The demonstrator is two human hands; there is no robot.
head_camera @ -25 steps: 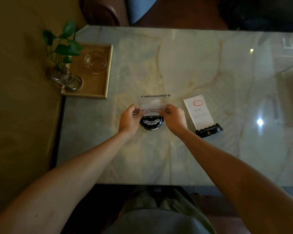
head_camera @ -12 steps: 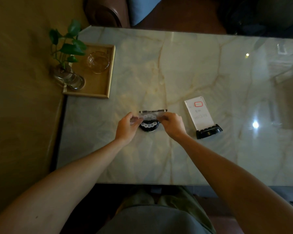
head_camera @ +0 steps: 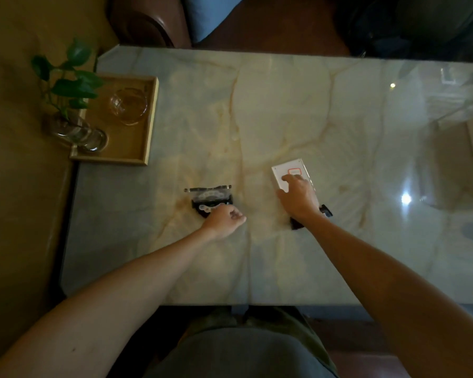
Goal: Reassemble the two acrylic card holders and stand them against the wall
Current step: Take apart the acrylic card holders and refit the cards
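A clear acrylic panel stands upright in its black base near the middle of the marble table. My left hand sits curled just in front of that base, touching its near edge. To the right, a second acrylic panel with a white card and red mark lies tilted back from its own black base. My right hand rests flat on this card, fingers spread over it, hiding most of the base.
A wooden tray at the table's far left holds a glass vase with a green plant and a clear glass bowl. The yellowish wall runs along the left. A brown chair stands beyond the far edge.
The left panel has been lowered into its black base. My right hand let go of it and moved right onto the second card holder. My left hand dropped to the base's front.
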